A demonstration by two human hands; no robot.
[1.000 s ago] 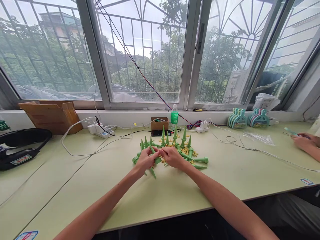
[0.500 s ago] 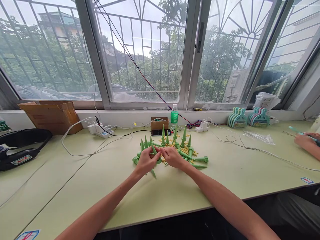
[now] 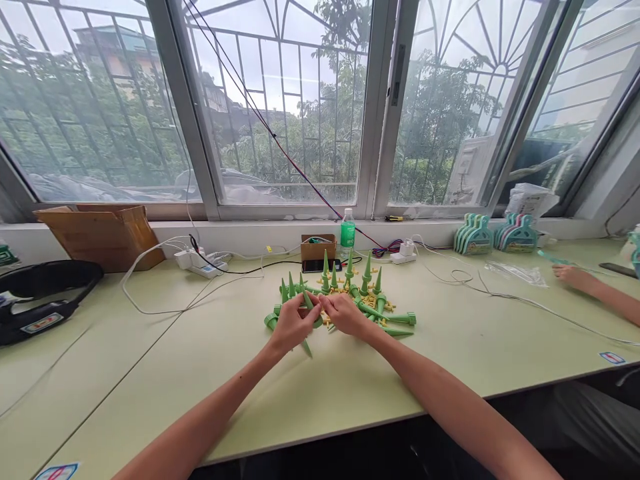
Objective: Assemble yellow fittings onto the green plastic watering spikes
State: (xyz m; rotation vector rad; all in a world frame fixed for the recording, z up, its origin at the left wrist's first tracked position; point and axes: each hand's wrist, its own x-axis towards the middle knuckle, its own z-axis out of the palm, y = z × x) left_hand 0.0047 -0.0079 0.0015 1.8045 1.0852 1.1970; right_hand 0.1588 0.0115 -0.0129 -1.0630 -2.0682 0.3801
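My left hand [image 3: 295, 323] is closed around a green plastic watering spike [image 3: 307, 298], whose pointed end slants up past the fingers. Close against it, my right hand [image 3: 344, 313] pinches at the spike's other end; whatever lies between those fingertips is hidden. Around both hands are several more green spikes. Some stand point up, like the tall spike [image 3: 367, 272] behind my right hand, while others lie flat, such as the capped spike [image 3: 403, 319] to the right. Small yellow plastic valve-like pieces [image 3: 373, 302] lie heaped among them.
Behind the spikes are a small cardboard box [image 3: 319, 248], a phone [image 3: 320, 265] and a green-labelled bottle [image 3: 347, 232]. A power strip [image 3: 209, 265] and cables run along the back. A black headband-like object [image 3: 50, 300] lies left. At right, a co-worker's hand [image 3: 575, 277] is near teal hanger-shaped pieces [image 3: 473, 235].
My hands and the spike stay almost where they were. The co-worker's hand at the right has moved left along the table with a teal piece. The view has shifted very slightly.
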